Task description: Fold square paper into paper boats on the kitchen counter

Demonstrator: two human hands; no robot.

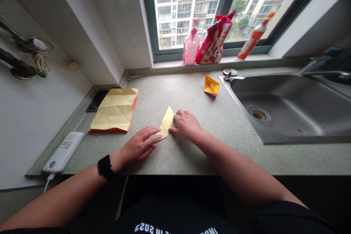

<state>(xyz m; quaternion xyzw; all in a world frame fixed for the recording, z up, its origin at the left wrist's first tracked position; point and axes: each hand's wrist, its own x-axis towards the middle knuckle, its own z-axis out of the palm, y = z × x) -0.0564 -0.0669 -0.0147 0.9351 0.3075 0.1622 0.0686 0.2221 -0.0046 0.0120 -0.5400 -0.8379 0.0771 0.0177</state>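
A small piece of folded pale-yellow paper [166,123] lies on the counter in front of me, its pointed end facing away. At its lower left edge rests my left hand [141,143], with fingers stretched out and the fingertips touching the paper. On the other side, my right hand [186,125] has its fingers curled against the paper's right edge, the thumb lower down on the same edge. Farther back and to the right stands a small folded orange paper shape [211,85].
Creased yellow sheets with orange undersides [113,110] lie at the left, partly over a dark flat object [96,101]. Nearer is a white power bank [63,152] with a cable. A steel sink [246,117] is set in at the right. A pump bottle [191,47], red bag [215,42] and orange bottle [252,41] line the windowsill.
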